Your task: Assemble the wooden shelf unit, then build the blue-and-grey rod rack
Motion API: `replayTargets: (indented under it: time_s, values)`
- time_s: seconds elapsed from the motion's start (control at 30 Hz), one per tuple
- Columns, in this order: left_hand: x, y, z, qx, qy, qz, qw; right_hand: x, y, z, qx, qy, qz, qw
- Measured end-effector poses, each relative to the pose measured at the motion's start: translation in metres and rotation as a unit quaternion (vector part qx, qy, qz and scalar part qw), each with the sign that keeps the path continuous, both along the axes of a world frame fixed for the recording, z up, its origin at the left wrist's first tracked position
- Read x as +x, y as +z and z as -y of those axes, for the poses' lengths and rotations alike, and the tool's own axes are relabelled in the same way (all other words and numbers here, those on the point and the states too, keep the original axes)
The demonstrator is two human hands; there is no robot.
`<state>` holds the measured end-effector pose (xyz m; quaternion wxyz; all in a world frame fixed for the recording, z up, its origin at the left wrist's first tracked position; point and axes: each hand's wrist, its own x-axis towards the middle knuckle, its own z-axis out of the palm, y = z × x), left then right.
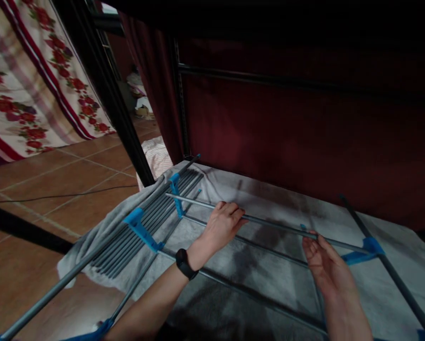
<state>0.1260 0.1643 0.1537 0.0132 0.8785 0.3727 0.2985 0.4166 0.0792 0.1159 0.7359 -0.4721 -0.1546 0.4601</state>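
A grey metal drying rack (151, 218) with blue plastic joints lies folded flat on a light grey cloth (269, 199). My left hand (222, 225), with a black band on its wrist, has its fingers curled over a thin grey rod (272, 225) of the rack. My right hand (326, 265) is further right along the same rod, fingers stretched out and thumb at the rod, close to a blue connector (366, 251).
A dark red curtain (304, 128) hangs behind the rack under a black metal frame (102, 80). A flowered sheet (31, 80) hangs at the left over a brown tiled floor (56, 184) with a black cable. A pinkish cloth (157, 158) lies by the frame post.
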Motion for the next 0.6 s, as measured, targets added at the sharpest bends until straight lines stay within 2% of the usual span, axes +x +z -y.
replayTargets:
  time_s: [0.13, 0.27, 0.37, 0.47, 0.6]
  values:
    - [-0.010, -0.001, 0.013, 0.033, 0.025, 0.056, 0.998, 0.006, -0.009, 0.003, -0.009, 0.012, 0.039, 0.999]
    - [-0.034, -0.018, 0.022, 0.058, 0.109, 0.108, 0.986, 0.010, -0.014, 0.005, -0.015, 0.013, 0.068, 0.997]
    - [-0.056, -0.033, 0.023, 0.046, 0.176, 0.144, 0.973, 0.009, -0.014, 0.005, -0.008, 0.015, 0.082, 0.997]
    - [-0.076, -0.043, 0.023, 0.025, 0.229, 0.218, 0.948, 0.007, -0.013, 0.005, -0.008, 0.008, 0.083, 0.997]
    - [-0.095, -0.055, 0.026, -0.017, 0.292, 0.347, 0.891, 0.005, -0.013, 0.006, -0.018, 0.000, 0.071, 0.997]
